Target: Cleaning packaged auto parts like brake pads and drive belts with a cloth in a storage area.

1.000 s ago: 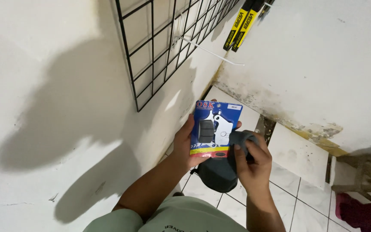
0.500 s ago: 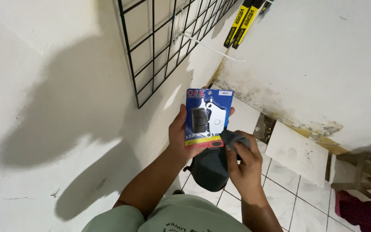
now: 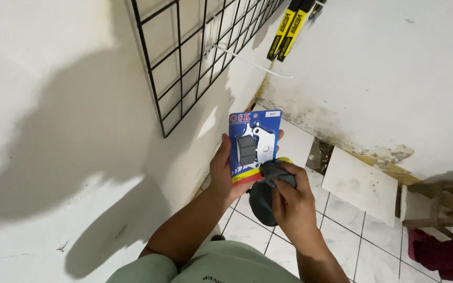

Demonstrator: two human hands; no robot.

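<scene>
My left hand [image 3: 222, 167] holds a blue blister card [image 3: 254, 144] upright in front of me; it carries a dark grey brake pad and a silver metal plate under clear plastic. My right hand [image 3: 291, 202] grips a dark grey cloth [image 3: 268, 188] and presses a bunched corner of it against the card's lower right part. The rest of the cloth hangs down below both hands.
A black wire grid panel [image 3: 195, 52] hangs on the white wall, with a white hook [image 3: 247, 62] sticking out. Yellow-and-black packages [image 3: 288, 29] hang at the top. White floor tiles [image 3: 363, 230] lie below; a wooden stool [image 3: 441, 202] and red cloth [image 3: 449, 257] sit at right.
Both hands have drifted slightly left and up in view with the card. The cloth has moved from beside the card onto its lower right face.
</scene>
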